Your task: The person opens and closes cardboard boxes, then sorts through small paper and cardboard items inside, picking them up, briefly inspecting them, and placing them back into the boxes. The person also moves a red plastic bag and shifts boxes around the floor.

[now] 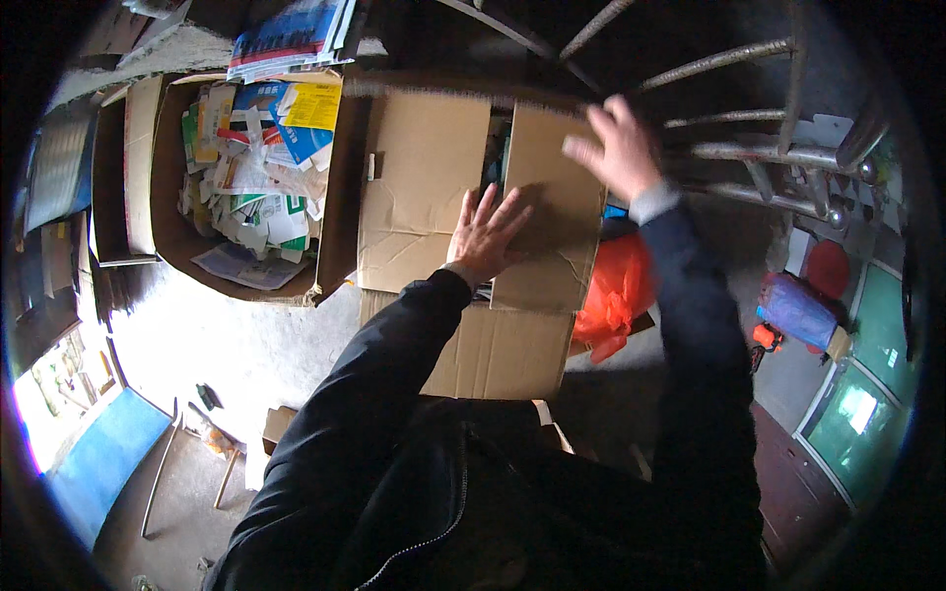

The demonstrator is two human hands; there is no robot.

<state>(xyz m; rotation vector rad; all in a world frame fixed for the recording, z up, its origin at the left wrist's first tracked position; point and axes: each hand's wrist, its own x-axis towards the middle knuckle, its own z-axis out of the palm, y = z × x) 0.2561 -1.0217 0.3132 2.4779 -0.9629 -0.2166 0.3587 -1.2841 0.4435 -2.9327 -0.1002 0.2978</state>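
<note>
Carton flaps [424, 177] side by side, long axes fore-and-aft

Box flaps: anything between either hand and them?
Nothing visible. The left hand is over the gap between the left flap and the right flap; the right hand, blurred, is by the latter's far corner.

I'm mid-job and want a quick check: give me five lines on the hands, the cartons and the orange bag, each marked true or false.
1. The left hand is over the gap between the left flap and the right flap. True.
2. The right hand is gripping the orange bag. False: it is open, by the right flap's far corner.
3. The open carton holds printed paper and card. True.
4. The orange bag is left of the open carton. False: it is to the right of the flapped carton.
5. Both sleeves are dark. True.
</note>
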